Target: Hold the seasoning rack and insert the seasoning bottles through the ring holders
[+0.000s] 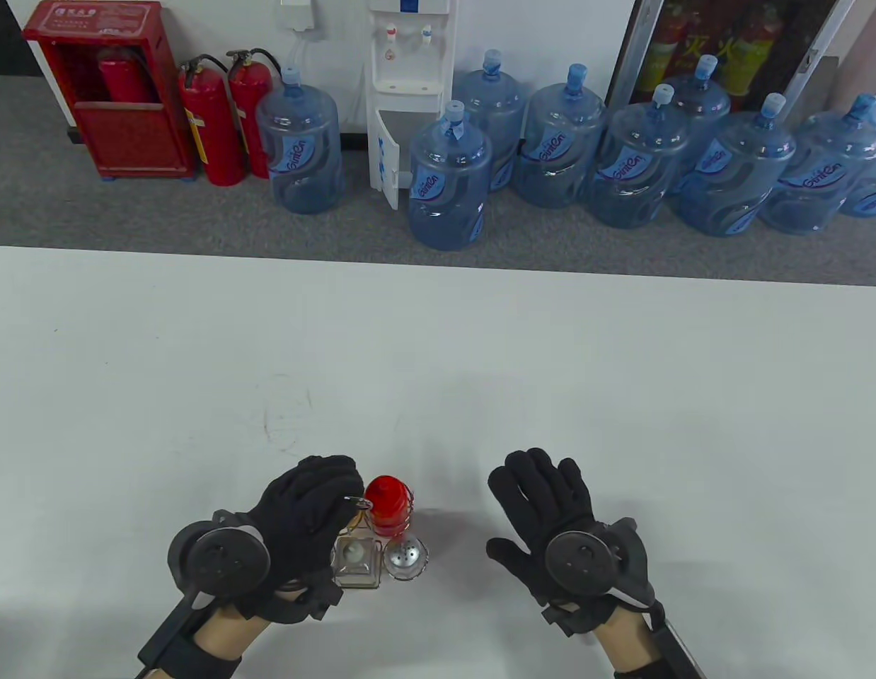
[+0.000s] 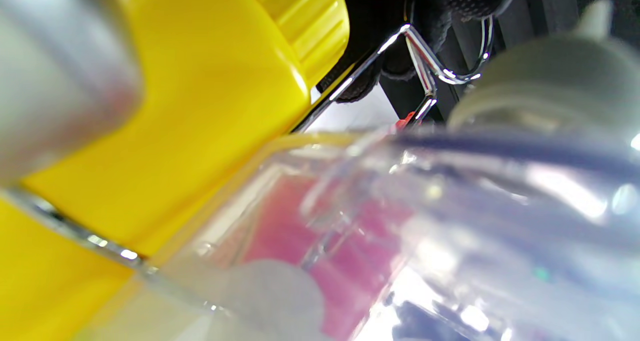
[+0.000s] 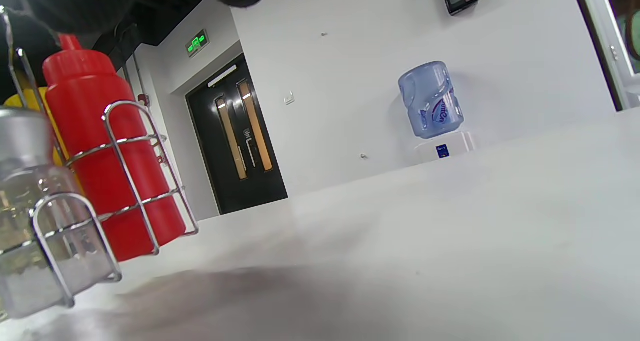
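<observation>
A chrome wire seasoning rack (image 1: 359, 502) stands near the table's front edge. It holds a red squeeze bottle (image 1: 387, 501), a square glass bottle (image 1: 356, 559) and a metal-lidded shaker (image 1: 405, 559). My left hand (image 1: 335, 495) curls over the rack's top handle and grips it. The left wrist view shows the handle loop (image 2: 422, 63) under gloved fingers, a yellow bottle (image 2: 200, 81) and the glass bottle (image 2: 400, 231). My right hand (image 1: 540, 488) is spread open and empty, right of the rack and apart from it. The right wrist view shows the red bottle (image 3: 100, 146) and shaker (image 3: 30, 206) inside wire rings (image 3: 131, 181).
The white table (image 1: 622, 396) stretches far and to both sides of the rack. Beyond its far edge, on the floor, stand several blue water jugs (image 1: 448, 180), a water dispenser (image 1: 408, 85) and red fire extinguishers (image 1: 208, 127).
</observation>
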{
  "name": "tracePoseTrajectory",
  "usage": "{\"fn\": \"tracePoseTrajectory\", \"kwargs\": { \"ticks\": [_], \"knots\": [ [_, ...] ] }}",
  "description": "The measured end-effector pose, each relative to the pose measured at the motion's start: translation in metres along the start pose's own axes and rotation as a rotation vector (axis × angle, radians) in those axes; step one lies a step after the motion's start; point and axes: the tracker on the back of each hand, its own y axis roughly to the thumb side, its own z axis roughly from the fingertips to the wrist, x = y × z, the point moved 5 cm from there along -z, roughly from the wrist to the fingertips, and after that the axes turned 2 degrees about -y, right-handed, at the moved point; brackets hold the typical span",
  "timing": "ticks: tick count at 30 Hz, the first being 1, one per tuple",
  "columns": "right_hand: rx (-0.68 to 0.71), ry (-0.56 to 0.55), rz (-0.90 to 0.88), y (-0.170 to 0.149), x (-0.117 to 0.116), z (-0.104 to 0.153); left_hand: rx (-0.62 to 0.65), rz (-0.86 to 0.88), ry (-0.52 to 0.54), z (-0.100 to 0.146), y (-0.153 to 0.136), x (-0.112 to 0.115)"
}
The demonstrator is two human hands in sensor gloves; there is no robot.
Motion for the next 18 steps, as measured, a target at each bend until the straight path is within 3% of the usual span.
{"fn": "tracePoseTrajectory", "kwargs": {
  "ticks": [12,18],
  "knots": [
    [-0.02,0.011,-0.026,-0.01,0.001,0.0,-0.117,-0.037,-0.17,-0.077,-0.02,0.028],
    [-0.012,0.0,-0.007,-0.007,0.007,0.002,-0.155,-0.068,-0.167,-0.115,-0.045,0.043]
  ]
}}
